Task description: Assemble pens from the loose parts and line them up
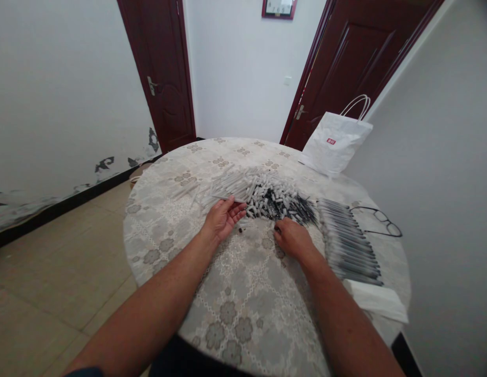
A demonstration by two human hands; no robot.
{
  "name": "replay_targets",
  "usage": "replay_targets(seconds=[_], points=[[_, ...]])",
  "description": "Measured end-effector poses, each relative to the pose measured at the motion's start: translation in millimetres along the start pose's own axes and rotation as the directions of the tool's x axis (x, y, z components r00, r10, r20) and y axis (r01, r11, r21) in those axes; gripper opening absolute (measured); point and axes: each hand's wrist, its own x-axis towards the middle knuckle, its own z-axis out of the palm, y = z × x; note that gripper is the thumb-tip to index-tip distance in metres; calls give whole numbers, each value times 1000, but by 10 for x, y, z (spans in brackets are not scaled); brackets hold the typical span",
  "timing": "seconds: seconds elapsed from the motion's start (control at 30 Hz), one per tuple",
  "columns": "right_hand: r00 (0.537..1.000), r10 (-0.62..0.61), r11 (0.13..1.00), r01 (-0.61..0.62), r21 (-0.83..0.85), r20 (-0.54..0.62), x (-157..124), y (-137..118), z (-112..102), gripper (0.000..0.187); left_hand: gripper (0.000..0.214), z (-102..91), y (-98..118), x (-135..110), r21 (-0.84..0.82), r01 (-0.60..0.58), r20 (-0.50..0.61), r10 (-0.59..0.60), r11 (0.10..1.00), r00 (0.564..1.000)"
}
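My left hand [223,217] pinches a thin pale pen barrel [239,201] between thumb and fingers, palm partly turned up. Just beyond it lies a heap of translucent pen barrels [230,183]. My right hand [294,236] is closed, knuckles up, at the near edge of a pile of black pen refills [306,208]; whatever its fingertips hold is hidden. Small white pen parts [257,195] are heaped between the barrels and the refills. A tiny dark piece [240,230] rests on the cloth between my hands.
Grey-looking pens [353,243] lie in a row at the right, with black-framed glasses [385,224] beside them. A folded white sheet [377,301] is nearer me. At the back right of the round, cloth-covered table [223,319] stands a white paper bag [335,144].
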Motion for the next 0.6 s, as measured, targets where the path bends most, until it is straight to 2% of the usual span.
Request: replay_targets(seconds=[0.27, 0.43, 0.53, 0.6], points=[[999, 33, 999, -33, 20, -18, 15, 17, -9, 24, 18, -12, -30, -4, 27, 4, 38, -5, 1000, 999], [1000, -14, 999, 15, 35, -23, 4, 39, -18, 23, 18, -22, -21, -1, 20, 7, 43, -8, 1000, 999], [997, -8, 998, 13, 57, -81, 13, 9, 5, 25, 19, -22, 1, 0, 9, 1, 28, -1, 1000, 1000], [987, -52, 993, 67, 95, -155, 23, -80, 30, 28, 20, -18, 19, 0, 3, -16, 14, 16, 1000, 1000]])
